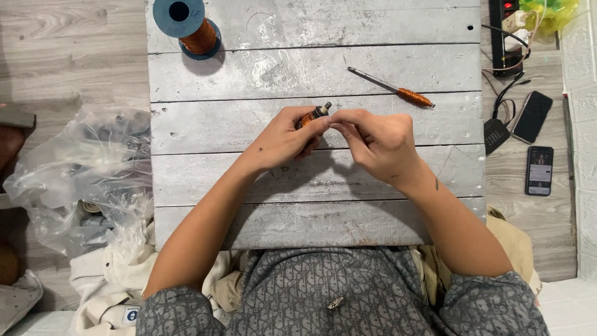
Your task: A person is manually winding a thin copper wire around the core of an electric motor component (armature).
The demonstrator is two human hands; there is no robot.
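My left hand (283, 140) grips a small coil wound with copper wire (313, 116), its dark tip pointing up and to the right. My right hand (376, 140) is pinched at that tip, fingers closed on the wire end or the coil's end; the wire itself is too thin to make out. Both hands hover over the middle of a grey wooden plank board (249, 180). A thin metal rod with a copper-wound handle (392, 88) lies on the board just beyond my right hand.
A blue spool of copper wire (188, 23) stands at the board's far left. A clear plastic bag of parts (81, 180) lies left on the floor. Right of the board are two phones (538, 169), a small black speaker (496, 135) and a power strip (507, 31).
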